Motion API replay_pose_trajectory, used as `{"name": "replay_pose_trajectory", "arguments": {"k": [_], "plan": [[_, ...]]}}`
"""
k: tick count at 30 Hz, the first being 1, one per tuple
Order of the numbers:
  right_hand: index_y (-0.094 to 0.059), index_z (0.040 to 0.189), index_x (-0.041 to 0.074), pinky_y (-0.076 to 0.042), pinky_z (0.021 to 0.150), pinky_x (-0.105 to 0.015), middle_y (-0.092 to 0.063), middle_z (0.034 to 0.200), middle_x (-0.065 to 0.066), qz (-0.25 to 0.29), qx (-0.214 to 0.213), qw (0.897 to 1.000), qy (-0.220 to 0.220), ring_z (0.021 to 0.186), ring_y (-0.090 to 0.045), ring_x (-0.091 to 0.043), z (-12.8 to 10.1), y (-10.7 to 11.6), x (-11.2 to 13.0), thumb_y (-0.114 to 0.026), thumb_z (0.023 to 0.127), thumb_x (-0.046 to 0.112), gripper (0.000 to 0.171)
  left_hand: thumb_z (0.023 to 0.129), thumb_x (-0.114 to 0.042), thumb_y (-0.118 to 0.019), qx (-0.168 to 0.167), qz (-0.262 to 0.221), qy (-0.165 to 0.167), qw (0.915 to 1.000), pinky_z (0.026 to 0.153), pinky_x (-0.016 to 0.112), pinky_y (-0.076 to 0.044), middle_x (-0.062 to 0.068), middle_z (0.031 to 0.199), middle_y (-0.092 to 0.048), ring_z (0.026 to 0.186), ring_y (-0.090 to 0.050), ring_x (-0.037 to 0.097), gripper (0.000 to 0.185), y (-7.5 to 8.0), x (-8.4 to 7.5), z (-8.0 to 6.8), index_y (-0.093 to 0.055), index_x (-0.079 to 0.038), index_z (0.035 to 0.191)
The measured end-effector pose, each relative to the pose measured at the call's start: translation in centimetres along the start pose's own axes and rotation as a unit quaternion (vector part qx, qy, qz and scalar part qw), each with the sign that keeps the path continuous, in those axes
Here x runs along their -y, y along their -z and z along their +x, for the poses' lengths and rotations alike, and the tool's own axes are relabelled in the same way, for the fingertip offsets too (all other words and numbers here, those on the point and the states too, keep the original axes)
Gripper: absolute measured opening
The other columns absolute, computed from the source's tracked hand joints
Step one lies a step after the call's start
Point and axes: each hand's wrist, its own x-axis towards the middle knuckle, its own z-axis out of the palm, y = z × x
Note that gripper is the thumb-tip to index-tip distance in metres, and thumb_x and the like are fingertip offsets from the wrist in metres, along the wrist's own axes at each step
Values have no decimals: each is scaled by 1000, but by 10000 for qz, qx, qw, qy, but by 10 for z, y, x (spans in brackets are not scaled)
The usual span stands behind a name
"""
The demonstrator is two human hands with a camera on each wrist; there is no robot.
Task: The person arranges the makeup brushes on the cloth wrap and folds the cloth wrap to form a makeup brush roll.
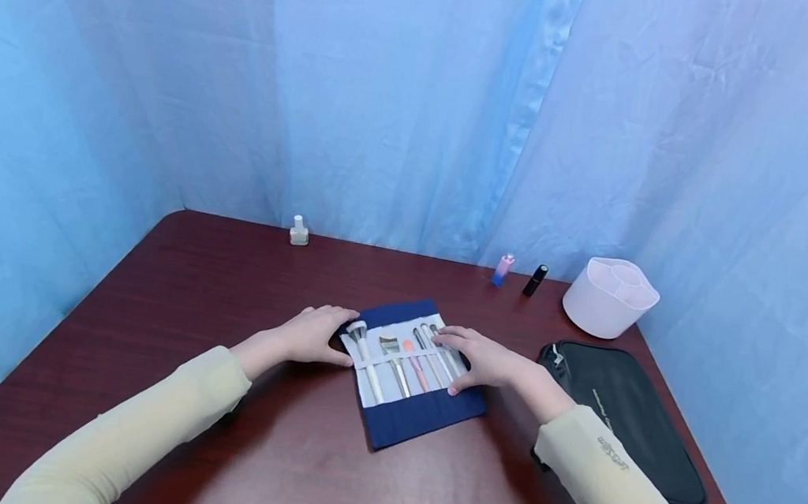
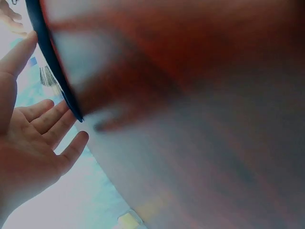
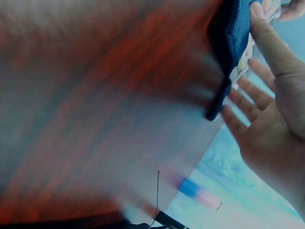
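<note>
A navy brush roll lies unrolled in the middle of the dark red table. Several makeup brushes sit side by side in its pale pocket strip. My left hand rests on the roll's left edge, by the big white-handled brush. My right hand lies flat over the rightmost brushes. In the left wrist view my left hand has straight, spread fingers beside the roll's dark edge. The right wrist view shows my right hand with straight fingers next to the navy roll.
At the back stand a small pale nail polish bottle, a pink and blue bottle and a black tube. A white compartment holder is at the back right. A black zip pouch lies to the right. Blue curtains surround the table.
</note>
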Motion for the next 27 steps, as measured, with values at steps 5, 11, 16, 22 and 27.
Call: {"name": "replay_pose_trajectory", "arguments": {"k": [5, 11, 16, 22, 27], "plan": [[-39, 144, 16, -36, 105, -47, -32, 150, -7, -98, 151, 9991, 374, 136, -31, -28, 7, 6, -6, -75, 76, 44, 82, 79, -44, -73, -22, 112, -34, 9999, 99, 52, -37, 12, 136, -51, 126, -46, 28, 78, 1, 0, -16, -44, -4, 139], [-43, 142, 17, -37, 105, -45, -36, 148, -6, -169, 193, 9983, 517, 135, -33, -26, 15, 13, -8, -76, 79, 35, 74, 77, -41, -75, -57, 264, -29, 9996, 93, 51, -40, 11, 129, -55, 121, -48, 28, 68, 3, -5, -32, -53, -4, 130], [-45, 141, 18, -38, 105, -45, -38, 146, -8, -318, 71, 9988, 378, 134, -35, -27, 17, 12, -8, -74, 81, 32, 68, 73, -41, -78, -92, 475, -176, 9987, 85, 49, -44, 10, 118, -59, 113, -53, 27, 59, 3, -12, -45, -62, -3, 117], [-50, 136, 13, -39, 103, -46, -42, 143, -12, -429, -116, 9988, 226, 133, -38, -30, 15, 10, -5, -73, 83, 29, 60, 75, -37, -77, 58, 183, -134, 9997, 88, 46, -46, 11, 113, -61, 108, -56, 25, 56, 7, -18, -54, -63, -2, 115], [-52, 134, 11, -42, 101, -45, -45, 140, -13, -417, -480, 9978, 189, 128, -43, -29, 10, 11, 4, -72, 84, 25, 56, 80, -30, -75, 397, -996, 50, 9942, 90, 39, -50, 12, 115, -64, 103, -61, 23, 53, 20, -4, -46, -60, 0, 121]]}}
